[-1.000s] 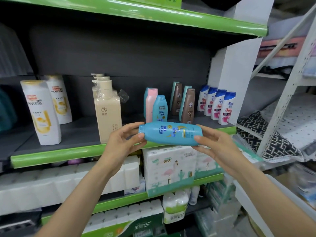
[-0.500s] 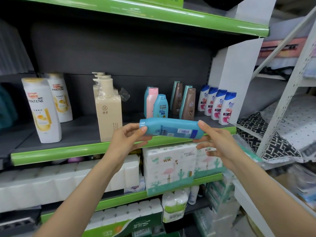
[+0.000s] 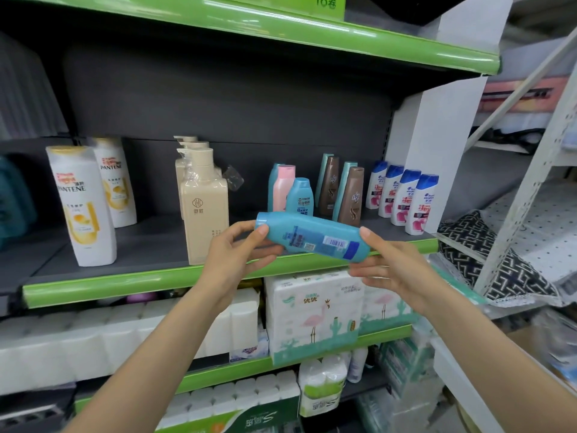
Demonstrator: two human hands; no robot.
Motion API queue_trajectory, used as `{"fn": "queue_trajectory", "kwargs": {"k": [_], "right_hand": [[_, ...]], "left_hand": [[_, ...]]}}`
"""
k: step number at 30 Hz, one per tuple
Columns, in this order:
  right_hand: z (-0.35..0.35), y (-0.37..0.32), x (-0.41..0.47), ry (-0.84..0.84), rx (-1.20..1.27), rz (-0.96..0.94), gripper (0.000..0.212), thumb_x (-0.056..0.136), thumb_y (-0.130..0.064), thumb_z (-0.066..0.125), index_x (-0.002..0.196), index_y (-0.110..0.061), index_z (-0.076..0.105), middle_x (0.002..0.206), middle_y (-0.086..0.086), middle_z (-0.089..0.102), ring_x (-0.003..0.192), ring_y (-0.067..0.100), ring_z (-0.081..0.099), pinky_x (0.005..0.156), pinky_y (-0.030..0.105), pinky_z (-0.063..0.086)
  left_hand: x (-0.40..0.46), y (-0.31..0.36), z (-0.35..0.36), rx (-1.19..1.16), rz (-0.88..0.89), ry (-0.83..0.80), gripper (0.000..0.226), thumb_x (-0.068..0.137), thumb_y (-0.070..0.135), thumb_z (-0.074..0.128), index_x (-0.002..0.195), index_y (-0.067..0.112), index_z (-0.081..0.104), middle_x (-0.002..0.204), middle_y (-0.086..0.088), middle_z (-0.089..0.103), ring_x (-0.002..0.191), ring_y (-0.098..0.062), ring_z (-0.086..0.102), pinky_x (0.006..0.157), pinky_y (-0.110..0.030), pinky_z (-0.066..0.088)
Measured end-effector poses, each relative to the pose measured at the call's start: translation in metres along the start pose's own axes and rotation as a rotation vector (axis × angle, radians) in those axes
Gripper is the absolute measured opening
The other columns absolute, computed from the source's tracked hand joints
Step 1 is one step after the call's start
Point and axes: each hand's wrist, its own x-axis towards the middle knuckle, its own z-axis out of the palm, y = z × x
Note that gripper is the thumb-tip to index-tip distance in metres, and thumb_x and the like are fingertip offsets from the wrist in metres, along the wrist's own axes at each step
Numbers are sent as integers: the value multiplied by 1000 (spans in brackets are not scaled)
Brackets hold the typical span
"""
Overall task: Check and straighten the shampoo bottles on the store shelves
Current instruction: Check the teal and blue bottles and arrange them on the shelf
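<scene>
Bottle sideways in front of my shelf, back label up; left hand pinching the cap end, right hand holding the base.

Bottle: blue, held sideways before the shelf front edge, barcode label facing the camera.
Left hand: fingers pinch the cap end.
Right hand: fingertips touch the base.
Shelf: other bottles upright.
</scene>
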Motion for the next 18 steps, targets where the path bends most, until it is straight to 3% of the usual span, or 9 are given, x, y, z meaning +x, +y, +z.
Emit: {"fn": "queue_trajectory", "kwargs": {"k": [5, 8, 12, 14, 18], "right_hand": [[3, 6, 6, -73, 233, -130, 32, 73, -17, 70, 102, -5, 63, 102, 16, 71, 91, 22, 71, 75, 21, 57], [2, 6, 13, -69, 235, -160, 39, 68, -11, 73, 105, -6, 61, 106, 16, 70, 92, 23, 71, 76, 22, 57], [2, 7, 28, -8, 73, -188, 44, 70, 1, 76, 109, -7, 57, 107, 11, 69, 95, 29, 69, 87, 39, 55], [1, 7, 38, 6, 18, -208, 46, 69, 1, 77, 108, -6, 55, 105, 7, 70, 91, 23, 69, 81, 38, 55], [-8, -3, 68, -2, -92, -281, 44, 68, -1, 79, 105, -12, 56, 99, 1, 70, 84, 12, 69, 62, 20, 53]], "left_hand": [[10, 1, 3, -111, 27, -36, 27, 94, 16, 53, 120, 19, 57, 104, -9, 71, 93, -20, 70, 77, -26, 58], [17, -3, 9, -126, 42, -11, 24, 94, 16, 53, 118, 14, 57, 108, -8, 70, 94, -19, 70, 80, -29, 58], [32, -6, 20, -121, 40, -29, 36, 88, 20, 61, 123, 12, 53, 110, -14, 68, 99, -28, 68, 86, -41, 56], [43, -4, 29, -95, 58, -58, 41, 86, 19, 64, 125, 17, 49, 109, -14, 69, 97, -29, 68, 84, -43, 56], [73, 4, 48, -47, 148, -101, 41, 86, 13, 65, 123, 21, 50, 105, -16, 70, 92, -25, 70, 76, -36, 59]]}}
